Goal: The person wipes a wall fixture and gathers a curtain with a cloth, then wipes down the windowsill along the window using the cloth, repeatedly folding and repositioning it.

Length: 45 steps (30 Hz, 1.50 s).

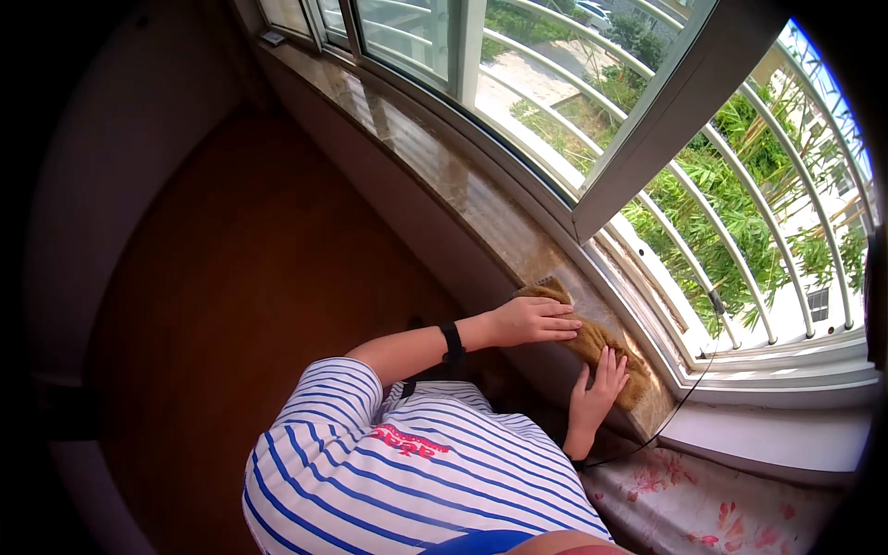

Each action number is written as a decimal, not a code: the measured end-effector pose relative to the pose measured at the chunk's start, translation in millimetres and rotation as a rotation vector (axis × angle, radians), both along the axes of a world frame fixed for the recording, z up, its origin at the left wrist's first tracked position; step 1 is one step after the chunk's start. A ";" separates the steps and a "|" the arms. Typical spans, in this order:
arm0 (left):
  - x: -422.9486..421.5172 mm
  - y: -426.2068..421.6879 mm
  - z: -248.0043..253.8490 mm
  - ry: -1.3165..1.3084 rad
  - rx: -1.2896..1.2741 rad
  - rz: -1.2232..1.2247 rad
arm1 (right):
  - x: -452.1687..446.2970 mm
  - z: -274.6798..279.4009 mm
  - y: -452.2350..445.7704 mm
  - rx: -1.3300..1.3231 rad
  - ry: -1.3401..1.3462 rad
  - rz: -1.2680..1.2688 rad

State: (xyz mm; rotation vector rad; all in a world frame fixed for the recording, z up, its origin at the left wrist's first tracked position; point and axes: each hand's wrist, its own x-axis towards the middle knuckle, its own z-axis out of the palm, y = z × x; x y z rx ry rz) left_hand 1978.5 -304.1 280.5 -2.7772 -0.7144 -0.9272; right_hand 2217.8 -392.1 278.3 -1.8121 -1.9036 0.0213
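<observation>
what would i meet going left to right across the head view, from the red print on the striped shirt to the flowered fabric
Red print → black wristband → left hand → right hand → flowered fabric.

Setting appeared to be a home | daylight glinted on a stone windowsill (pixel 444 185) | a window (pixel 668 116) faced white bars (pixel 807 314) and greenery (pixel 680 208) | flower-print cloth (pixel 731 518) lay nearby | brown floor (pixel 250 259) met a pale wall (pixel 120 139)
</observation>
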 end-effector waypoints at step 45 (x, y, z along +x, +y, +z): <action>-500.4 155.9 -38.6 -0.010 -0.058 0.479 | -464.7 0.3 189.2 -0.342 -0.399 0.024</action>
